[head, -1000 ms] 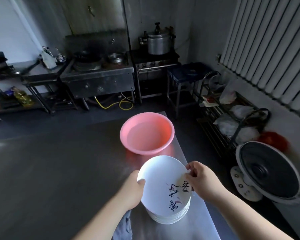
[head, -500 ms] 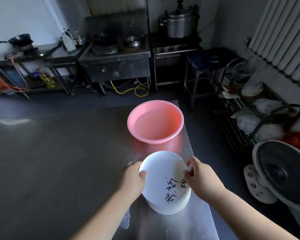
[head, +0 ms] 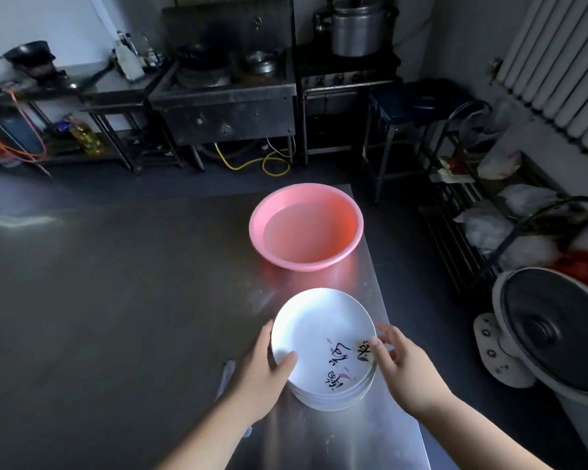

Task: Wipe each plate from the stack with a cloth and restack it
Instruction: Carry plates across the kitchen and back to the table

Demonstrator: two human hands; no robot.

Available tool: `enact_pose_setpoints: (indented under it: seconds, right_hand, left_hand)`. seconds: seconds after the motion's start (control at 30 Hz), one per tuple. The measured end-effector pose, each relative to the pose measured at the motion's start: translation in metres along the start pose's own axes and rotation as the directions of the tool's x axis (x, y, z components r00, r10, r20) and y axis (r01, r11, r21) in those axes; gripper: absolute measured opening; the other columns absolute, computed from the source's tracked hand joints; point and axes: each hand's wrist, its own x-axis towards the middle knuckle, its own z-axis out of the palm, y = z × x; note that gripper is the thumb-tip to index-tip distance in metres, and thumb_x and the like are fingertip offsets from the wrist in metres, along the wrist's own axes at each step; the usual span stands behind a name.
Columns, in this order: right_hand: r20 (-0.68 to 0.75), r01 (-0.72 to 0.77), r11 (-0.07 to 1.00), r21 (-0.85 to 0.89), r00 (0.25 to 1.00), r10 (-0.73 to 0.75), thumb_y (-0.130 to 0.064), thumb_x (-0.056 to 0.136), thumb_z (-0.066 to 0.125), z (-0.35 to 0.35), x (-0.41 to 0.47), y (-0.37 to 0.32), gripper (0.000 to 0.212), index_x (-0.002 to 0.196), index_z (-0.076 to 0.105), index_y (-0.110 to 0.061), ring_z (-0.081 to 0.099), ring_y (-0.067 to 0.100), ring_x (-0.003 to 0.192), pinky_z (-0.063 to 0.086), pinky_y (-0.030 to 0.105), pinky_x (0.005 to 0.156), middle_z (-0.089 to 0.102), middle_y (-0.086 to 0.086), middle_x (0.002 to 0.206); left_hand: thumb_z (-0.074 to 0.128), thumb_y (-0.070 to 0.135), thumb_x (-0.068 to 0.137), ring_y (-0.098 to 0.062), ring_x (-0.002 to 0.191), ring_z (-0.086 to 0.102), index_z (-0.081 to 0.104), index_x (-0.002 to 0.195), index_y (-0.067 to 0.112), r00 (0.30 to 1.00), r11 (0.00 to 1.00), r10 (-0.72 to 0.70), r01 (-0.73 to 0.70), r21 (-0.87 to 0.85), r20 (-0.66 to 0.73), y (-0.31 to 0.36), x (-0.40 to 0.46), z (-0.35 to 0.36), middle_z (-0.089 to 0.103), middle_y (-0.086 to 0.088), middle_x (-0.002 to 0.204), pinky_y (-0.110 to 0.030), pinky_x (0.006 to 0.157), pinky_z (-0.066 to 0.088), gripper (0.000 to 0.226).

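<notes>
Gripping the top plate (head: 314,337) at its left rim, the left hand (head: 263,371) has its thumb curled over onto the plate's white face while the fingers go under the edge. That plate sits on the stack (head: 333,396) of white plates at the near right of the steel table (head: 116,300). It bears dark brush characters and small purple marks toward its near right side.

The right hand (head: 399,368) is at the plate's right edge, fingers loosely spread and relaxed, fingertips at or just beside the rim; whether they touch it cannot be told, and they grip nothing.

A pale cloth (head: 225,378) lies on the table just left of the left wrist, mostly hidden by the forearm.

Beyond the stack, toward the far right corner of the table, stands a pink basin (head: 306,228) holding water, apart from the plates.

On the floor to the right is a fan (head: 554,334), tilted back, beside a wire rack (head: 482,212) loaded with plastic bags. Along the far wall run a stove (head: 224,96) with pans on it and, to its right, a large metal pot (head: 358,27) on a burner stand.
</notes>
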Motion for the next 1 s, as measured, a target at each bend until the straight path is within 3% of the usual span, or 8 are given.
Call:
enact_pose_setpoints:
  seconds: [0.1, 0.2, 0.3, 0.37, 0.53, 0.73, 0.83, 1.0]
  right_hand:
    - [0.014, -0.005, 0.989, 0.145, 1.000, 0.003, -0.057, 0.101, 0.046, 0.002, -0.009, 0.001, 0.028, 0.118, 0.064, -0.044, 0.067, -0.007, 0.101, 0.051, 0.023, 0.084, 0.074, -0.025, 0.106]
    - [-0.008, 0.006, 0.975, 0.220, 1.000, -0.005, -0.050, 0.104, 0.050, 0.007, -0.012, 0.002, 0.027, 0.118, 0.068, -0.037, 0.068, -0.002, 0.106, 0.049, 0.022, 0.083, 0.075, -0.020, 0.108]
    - [-0.035, -0.001, 0.971, 0.239, 0.999, 0.010, -0.042, 0.107, 0.051, 0.012, -0.012, 0.003, 0.021, 0.115, 0.070, -0.036, 0.068, -0.001, 0.103, 0.049, 0.022, 0.082, 0.075, -0.019, 0.106]
    - [-0.051, -0.016, 0.976, 0.216, 0.998, 0.027, -0.036, 0.108, 0.052, 0.013, -0.012, 0.002, 0.018, 0.105, 0.069, -0.038, 0.066, -0.002, 0.094, 0.046, 0.018, 0.076, 0.072, -0.022, 0.097]
    - [-0.026, -0.061, 0.983, 0.176, 0.997, 0.067, -0.024, 0.107, 0.052, 0.011, -0.006, -0.006, 0.028, 0.083, 0.060, -0.037, 0.055, -0.008, 0.067, 0.037, 0.008, 0.059, 0.060, -0.030, 0.067]
    - [0.016, -0.144, 0.966, 0.216, 0.990, 0.144, -0.031, 0.107, 0.046, 0.013, -0.003, -0.002, 0.028, 0.103, 0.074, -0.026, 0.069, 0.019, 0.096, 0.056, 0.042, 0.091, 0.076, -0.008, 0.094]
    - [0.023, -0.188, 0.940, 0.286, 0.982, 0.189, -0.028, 0.108, 0.046, 0.014, -0.007, -0.008, 0.030, 0.105, 0.076, -0.028, 0.071, 0.016, 0.100, 0.055, 0.043, 0.096, 0.078, -0.010, 0.098]
    - [-0.011, -0.226, 0.904, 0.362, 0.969, 0.246, -0.026, 0.106, 0.047, 0.015, -0.008, -0.014, 0.028, 0.101, 0.075, -0.024, 0.070, 0.019, 0.100, 0.056, 0.044, 0.093, 0.078, -0.006, 0.096]
  left_hand:
    - [0.049, 0.069, 0.086, -0.015, 0.094, 0.057, 0.052, 0.112, 0.046, 0.993, 0.984, 0.011, 0.009, 0.176, -0.115, -0.010, -0.013, 0.003, 0.062, 0.019, 0.084, -0.041, 0.084, 0.057, 0.035]
    - [0.052, 0.067, 0.085, -0.003, 0.081, 0.055, 0.056, 0.100, 0.037, 0.983, 0.989, 0.051, -0.026, 0.143, -0.176, 0.000, -0.021, 0.003, 0.064, 0.020, 0.075, -0.026, 0.077, 0.050, 0.033]
    - [0.073, 0.033, 0.090, 0.002, 0.065, 0.059, 0.058, 0.086, 0.022, 0.981, 0.999, 0.032, -0.035, -0.015, -0.192, 0.017, -0.025, 0.004, 0.060, 0.022, 0.060, -0.009, 0.059, 0.040, 0.019]
    - [0.076, 0.018, 0.091, 0.003, 0.061, 0.059, 0.062, 0.091, 0.016, 0.981, 0.997, 0.020, -0.034, -0.069, -0.192, 0.015, -0.021, 0.006, 0.060, 0.023, 0.060, -0.009, 0.060, 0.041, 0.014]
    - [0.075, 0.033, 0.085, -0.005, 0.086, 0.071, 0.068, 0.101, 0.023, 0.982, 0.983, 0.001, -0.036, -0.179, -0.188, 0.010, -0.018, 0.009, 0.076, 0.011, 0.089, -0.022, 0.076, 0.052, 0.020]
    - [0.074, 0.003, 0.088, -0.005, 0.083, 0.068, 0.070, 0.102, 0.014, 0.985, 0.939, -0.090, 0.036, -0.342, -0.144, 0.023, -0.022, 0.013, 0.077, 0.002, 0.089, -0.010, 0.068, 0.048, 0.019]
    - [0.070, -0.004, 0.089, 0.008, 0.073, 0.064, 0.071, 0.102, 0.013, 0.985, 0.934, -0.085, 0.026, -0.357, -0.150, 0.026, -0.026, 0.014, 0.077, -0.001, 0.089, -0.004, 0.062, 0.044, 0.022]
    - [0.069, -0.008, 0.086, 0.000, 0.074, 0.066, 0.072, 0.104, 0.011, 0.981, 0.917, -0.063, -0.016, -0.399, -0.184, 0.030, -0.029, 0.016, 0.077, 0.003, 0.085, -0.007, 0.063, 0.045, 0.026]
